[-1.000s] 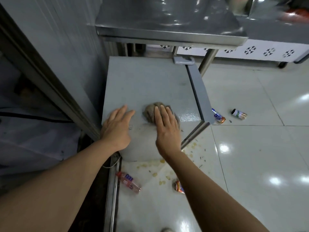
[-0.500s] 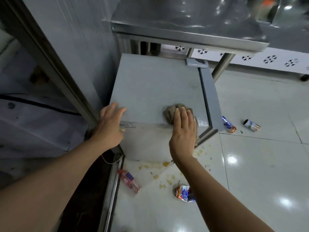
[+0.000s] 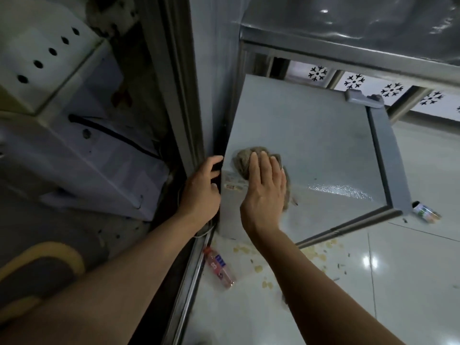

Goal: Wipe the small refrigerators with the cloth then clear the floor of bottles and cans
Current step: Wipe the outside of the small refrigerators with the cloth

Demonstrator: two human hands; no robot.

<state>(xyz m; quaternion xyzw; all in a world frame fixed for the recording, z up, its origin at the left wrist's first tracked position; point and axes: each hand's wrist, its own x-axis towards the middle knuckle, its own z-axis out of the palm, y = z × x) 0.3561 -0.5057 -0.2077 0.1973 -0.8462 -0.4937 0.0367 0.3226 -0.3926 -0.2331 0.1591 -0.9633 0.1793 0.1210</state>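
Note:
A small grey refrigerator [image 3: 311, 135] stands under a steel table, its flat top facing me. My right hand [image 3: 265, 192] lies flat on a crumpled brown cloth [image 3: 245, 159], pressing it onto the top near the left edge. My left hand [image 3: 201, 190] curls around the refrigerator's left front corner, fingers in the dark gap beside it. A plastic bottle with a red and blue label [image 3: 219, 267] lies on the floor below the refrigerator. A can [image 3: 425, 211] lies on the tiles at the right.
A steel table [image 3: 348, 33] overhangs the refrigerator. A metal door frame [image 3: 174, 95] and floor rail run along the left. Yellowish crumbs [image 3: 316, 252] litter the white tiles. A white cabinet [image 3: 82, 155] stands in the dim room at left.
My right hand slid the cloth from the right side of the top to its left edge. My left hand shifted from the top onto the left corner. My view swung left.

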